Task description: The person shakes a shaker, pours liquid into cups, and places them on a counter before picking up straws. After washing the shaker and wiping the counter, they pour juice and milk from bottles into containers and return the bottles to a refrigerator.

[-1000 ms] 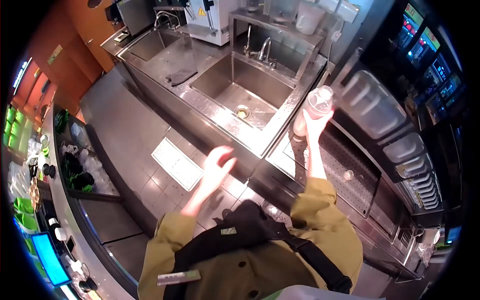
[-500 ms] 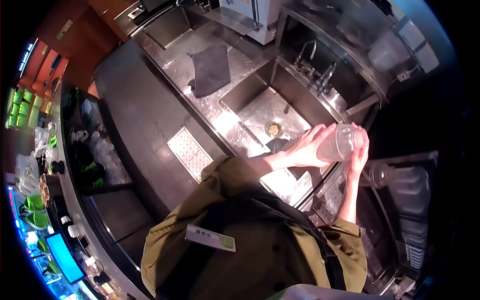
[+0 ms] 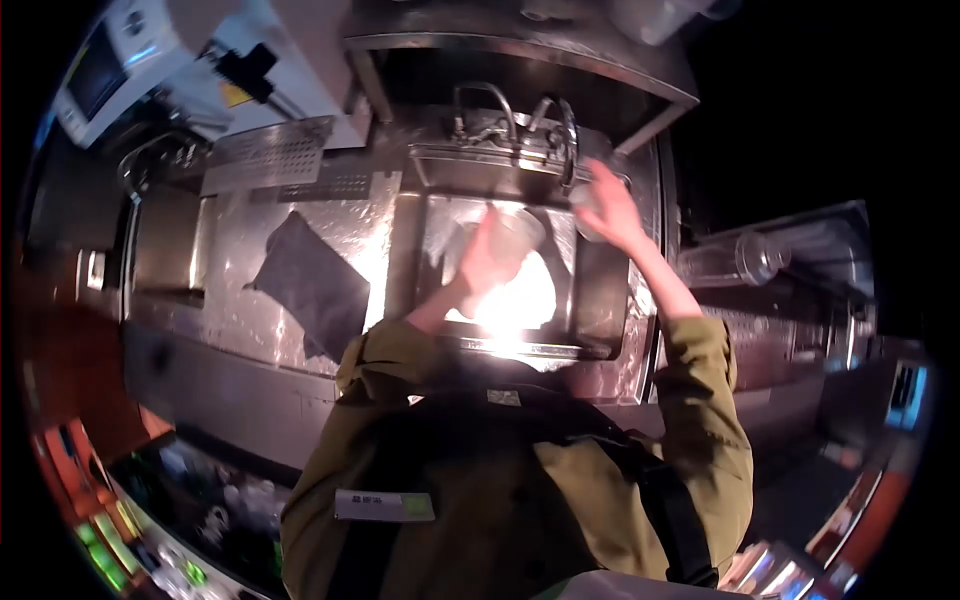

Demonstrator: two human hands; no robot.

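My left hand (image 3: 485, 262) is wrapped around a clear plastic shaker cup (image 3: 520, 232), held over the sink basin (image 3: 598, 300). Glare brightens the area just below it. To the right, my right hand (image 3: 612, 210) is raised beside the curved faucet (image 3: 570, 140), thumb and fingers around a translucent shaker lid (image 3: 588, 218). The lid is blurred and partly covered by the fingers. Cup and lid are apart, one in each hand.
A dark cloth (image 3: 310, 285) lies on the wet steel counter (image 3: 232, 235) left of the sink. Behind the taps stands a steel shelf (image 3: 530, 50). Clear plastic jugs (image 3: 745, 258) lie on a rack at the right. A white machine (image 3: 300, 60) stands at the back left.
The view has turned to face the sink. Both hands, together on the shaker to the right of the sink before, are now apart over the basin, each with one part.
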